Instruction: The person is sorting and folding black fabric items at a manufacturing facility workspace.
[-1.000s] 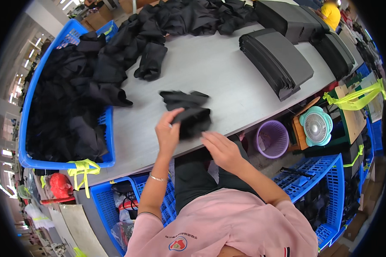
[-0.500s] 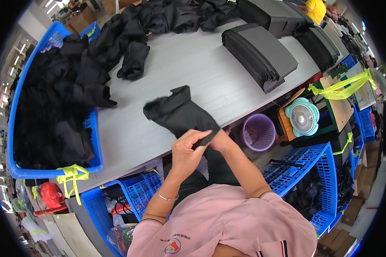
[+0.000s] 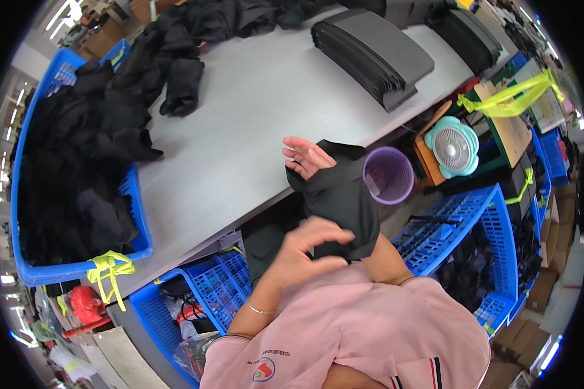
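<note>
Item: one black fabric tube (image 3: 347, 194), sleeve-shaped, worn over the right forearm (image 3: 386, 259) and lying in front of the person, off the near edge of the worktop (image 3: 240, 129). Right hand (image 3: 308, 157): passed through the tube and out at its far opening, palm partly showing, fingers loosely bent and apparently grasping nothing. Left hand (image 3: 302, 249): at the near end of the tube, thumb and fingers parted in a C, no cloth visibly pinched; whether it touches the fabric cannot be told. Surrounding stock: a heap of black fabric (image 3: 71, 175) in a blue basket (image 3: 52, 275) at left; a single folded black piece (image 3: 183, 87) on the worktop; a stack of dark flat pieces (image 3: 389, 48) farther right; a purple bin (image 3: 399, 162) beyond the tube, beside the worktop. Handling notes, by judgement: the right arm is best kept straight and relaxed, so the cloth slides without bunching; the left fingers would do well to take the near hem evenly, both layers clear of the skin, and draw along the tube's length rather than across it, lest the seam twist or the opening stretch.
</note>
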Available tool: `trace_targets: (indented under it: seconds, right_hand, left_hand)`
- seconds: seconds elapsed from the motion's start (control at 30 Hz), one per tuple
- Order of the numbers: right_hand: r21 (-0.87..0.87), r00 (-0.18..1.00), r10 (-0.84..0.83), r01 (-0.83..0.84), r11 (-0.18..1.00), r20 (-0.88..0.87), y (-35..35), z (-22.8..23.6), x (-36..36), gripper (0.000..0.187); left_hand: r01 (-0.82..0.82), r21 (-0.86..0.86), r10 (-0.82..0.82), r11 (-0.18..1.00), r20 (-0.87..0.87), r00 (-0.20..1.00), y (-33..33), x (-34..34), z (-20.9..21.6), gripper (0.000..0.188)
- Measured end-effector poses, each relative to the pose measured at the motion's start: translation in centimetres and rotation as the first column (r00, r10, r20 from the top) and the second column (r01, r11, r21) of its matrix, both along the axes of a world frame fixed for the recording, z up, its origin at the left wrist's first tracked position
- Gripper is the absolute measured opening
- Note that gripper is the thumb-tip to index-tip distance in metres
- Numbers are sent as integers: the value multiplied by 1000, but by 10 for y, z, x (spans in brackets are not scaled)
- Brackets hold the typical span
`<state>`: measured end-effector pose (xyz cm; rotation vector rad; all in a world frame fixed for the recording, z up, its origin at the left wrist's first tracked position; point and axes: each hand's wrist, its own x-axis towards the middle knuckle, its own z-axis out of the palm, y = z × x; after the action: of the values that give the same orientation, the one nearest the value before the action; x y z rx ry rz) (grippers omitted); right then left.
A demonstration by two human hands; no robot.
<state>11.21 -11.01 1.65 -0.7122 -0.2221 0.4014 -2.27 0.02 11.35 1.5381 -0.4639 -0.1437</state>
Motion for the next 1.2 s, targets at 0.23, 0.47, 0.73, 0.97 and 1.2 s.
trace_targets:
  seconds: [0.23, 0.47, 0.73, 0.97, 1.2]
  right_hand:
    - [-120, 994, -63, 53, 991, -84, -4, 42, -31, 44]
    - [-415, 899, -241, 389, 822, 365, -12, 64, -48, 41]
    - [-250, 201, 257, 953, 171, 945, -56, 90, -5, 32]
    - [-534, 552, 366, 830, -159, 749, -23, 80, 11, 13]
    - [-721, 978, 188, -62, 690, 95, 21, 48, -73, 26]
  left_hand:
    - [-485, 202, 462, 851, 152, 874, 8, 55, -29, 12]
    - [-449, -194, 344, 872, -411, 844, 31, 76, -42, 9]
    - [-553, 179, 486, 814, 310, 817, -35, 21, -5, 40]
    - [-395, -263, 273, 880, -401, 874, -12, 29, -38, 7]
    - [-779, -329, 631, 534, -458, 626, 54, 128, -64, 20]
